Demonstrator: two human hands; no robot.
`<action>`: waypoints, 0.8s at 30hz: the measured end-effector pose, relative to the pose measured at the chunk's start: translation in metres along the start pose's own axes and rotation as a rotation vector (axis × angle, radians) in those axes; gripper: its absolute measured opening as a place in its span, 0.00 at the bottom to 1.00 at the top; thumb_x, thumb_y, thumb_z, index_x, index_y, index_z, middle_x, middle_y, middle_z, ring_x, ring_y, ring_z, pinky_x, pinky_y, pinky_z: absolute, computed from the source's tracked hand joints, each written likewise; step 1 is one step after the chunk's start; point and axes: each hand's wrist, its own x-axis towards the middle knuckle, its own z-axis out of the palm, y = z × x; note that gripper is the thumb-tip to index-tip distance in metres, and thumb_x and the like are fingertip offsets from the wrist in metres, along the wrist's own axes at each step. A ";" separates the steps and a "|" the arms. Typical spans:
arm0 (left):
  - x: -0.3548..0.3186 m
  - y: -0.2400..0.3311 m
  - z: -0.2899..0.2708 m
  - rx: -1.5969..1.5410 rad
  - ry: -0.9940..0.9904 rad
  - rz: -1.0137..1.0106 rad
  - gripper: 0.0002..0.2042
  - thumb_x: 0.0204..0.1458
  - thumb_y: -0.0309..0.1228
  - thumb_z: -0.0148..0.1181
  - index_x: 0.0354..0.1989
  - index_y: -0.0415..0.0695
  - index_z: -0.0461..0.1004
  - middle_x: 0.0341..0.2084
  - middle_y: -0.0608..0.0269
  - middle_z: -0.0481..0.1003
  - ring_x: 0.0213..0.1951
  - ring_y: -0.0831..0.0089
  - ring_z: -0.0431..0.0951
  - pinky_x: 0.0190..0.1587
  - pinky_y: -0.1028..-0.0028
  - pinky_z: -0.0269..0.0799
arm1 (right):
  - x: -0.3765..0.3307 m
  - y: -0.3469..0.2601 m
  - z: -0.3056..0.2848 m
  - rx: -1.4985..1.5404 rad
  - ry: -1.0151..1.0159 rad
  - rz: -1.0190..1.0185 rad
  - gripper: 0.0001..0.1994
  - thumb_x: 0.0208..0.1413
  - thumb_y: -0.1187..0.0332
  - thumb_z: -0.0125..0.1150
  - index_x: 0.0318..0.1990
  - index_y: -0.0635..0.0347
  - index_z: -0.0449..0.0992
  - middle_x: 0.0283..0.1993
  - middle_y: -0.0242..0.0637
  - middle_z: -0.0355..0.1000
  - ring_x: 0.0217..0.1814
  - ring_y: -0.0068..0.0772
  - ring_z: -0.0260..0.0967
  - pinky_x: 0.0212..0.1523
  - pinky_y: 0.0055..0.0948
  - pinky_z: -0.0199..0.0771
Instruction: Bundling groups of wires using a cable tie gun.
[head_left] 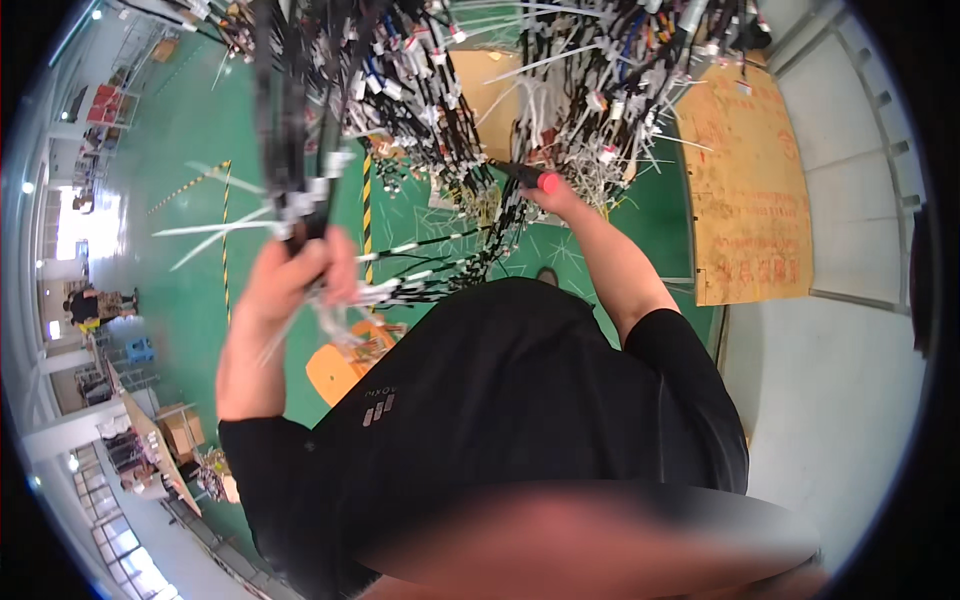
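My left hand is closed around a bundle of black cables with white tags and white cable ties sticking out sideways. Motion blurs both the hand and the bundle. Farther right, my right hand grips a dark tool with a red end; its exact kind is hidden by the grip and the cables around it. That tool lies against a thick hanging mass of black wires with many white connectors and ties. Another tagged cable branch runs low between my hands, close to my body.
An orange stool stands below my left hand. Yellow-black tape marks the green floor, where white scraps lie. At the right leans a wooden board beside a pale wall. Workbenches and a person are far left.
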 end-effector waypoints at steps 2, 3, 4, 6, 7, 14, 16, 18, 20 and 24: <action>-0.037 0.029 -0.012 0.074 0.174 0.000 0.28 0.65 0.56 0.57 0.24 0.41 0.69 0.15 0.63 0.70 0.19 0.71 0.73 0.27 0.68 0.73 | 0.009 0.046 0.002 -0.103 0.100 -0.064 0.17 0.53 0.55 0.71 0.45 0.56 0.82 0.40 0.44 0.81 0.45 0.47 0.80 0.50 0.43 0.78; -0.062 0.047 -0.013 0.190 0.303 0.018 0.28 0.65 0.55 0.59 0.23 0.42 0.67 0.14 0.61 0.67 0.15 0.71 0.67 0.23 0.67 0.72 | 0.008 0.054 0.004 -0.218 0.146 -0.090 0.17 0.55 0.54 0.69 0.45 0.56 0.80 0.43 0.45 0.81 0.48 0.51 0.79 0.51 0.45 0.78; -0.089 0.067 -0.019 0.230 0.384 -0.010 0.28 0.64 0.55 0.60 0.23 0.43 0.67 0.14 0.62 0.66 0.15 0.72 0.65 0.22 0.67 0.70 | 0.008 0.054 0.001 -0.162 0.161 -0.135 0.17 0.53 0.56 0.71 0.46 0.54 0.80 0.45 0.46 0.81 0.51 0.53 0.79 0.52 0.45 0.78; -0.113 0.103 -0.014 0.350 0.536 0.021 0.27 0.65 0.56 0.58 0.25 0.43 0.67 0.14 0.65 0.65 0.15 0.74 0.64 0.23 0.71 0.68 | 0.022 0.079 -0.011 -0.205 0.342 -0.216 0.17 0.51 0.60 0.73 0.45 0.56 0.80 0.45 0.49 0.80 0.50 0.56 0.78 0.51 0.47 0.78; -0.114 0.113 -0.017 0.464 0.546 0.071 0.27 0.66 0.55 0.56 0.26 0.43 0.67 0.14 0.66 0.64 0.16 0.76 0.64 0.25 0.72 0.68 | 0.032 0.082 -0.017 -0.273 0.439 -0.308 0.16 0.51 0.63 0.73 0.45 0.57 0.79 0.44 0.51 0.80 0.50 0.57 0.78 0.50 0.48 0.78; -0.128 0.139 0.019 0.559 0.630 0.027 0.26 0.66 0.53 0.57 0.28 0.41 0.66 0.15 0.64 0.65 0.18 0.76 0.67 0.29 0.73 0.71 | -0.059 -0.029 0.059 -0.362 0.086 -0.224 0.19 0.52 0.61 0.61 0.48 0.63 0.77 0.42 0.59 0.76 0.47 0.64 0.76 0.50 0.53 0.76; -0.116 0.143 0.034 0.563 0.659 0.075 0.26 0.66 0.53 0.56 0.28 0.40 0.66 0.14 0.64 0.65 0.19 0.76 0.66 0.28 0.74 0.70 | -0.059 -0.016 0.062 -0.207 0.045 -0.455 0.20 0.54 0.62 0.60 0.49 0.68 0.73 0.48 0.63 0.75 0.52 0.65 0.74 0.50 0.53 0.75; -0.117 0.152 0.032 0.616 0.653 0.055 0.25 0.69 0.52 0.53 0.29 0.41 0.66 0.14 0.67 0.64 0.19 0.77 0.66 0.29 0.75 0.69 | -0.050 0.022 0.043 -0.366 0.030 -0.405 0.18 0.55 0.62 0.60 0.48 0.65 0.73 0.44 0.61 0.76 0.49 0.68 0.74 0.47 0.54 0.73; -0.121 0.172 0.027 0.683 0.646 0.009 0.23 0.69 0.50 0.53 0.29 0.43 0.64 0.15 0.68 0.62 0.18 0.78 0.63 0.27 0.76 0.67 | -0.043 0.029 0.047 -0.352 0.065 -0.145 0.14 0.57 0.63 0.60 0.49 0.59 0.75 0.40 0.56 0.77 0.43 0.64 0.76 0.43 0.52 0.73; -0.118 0.177 0.028 0.725 0.739 -0.019 0.24 0.69 0.49 0.52 0.28 0.42 0.64 0.14 0.68 0.61 0.17 0.79 0.63 0.27 0.76 0.67 | -0.073 0.014 0.064 -0.014 0.200 -0.240 0.14 0.56 0.66 0.69 0.46 0.59 0.74 0.35 0.49 0.75 0.39 0.59 0.75 0.43 0.50 0.75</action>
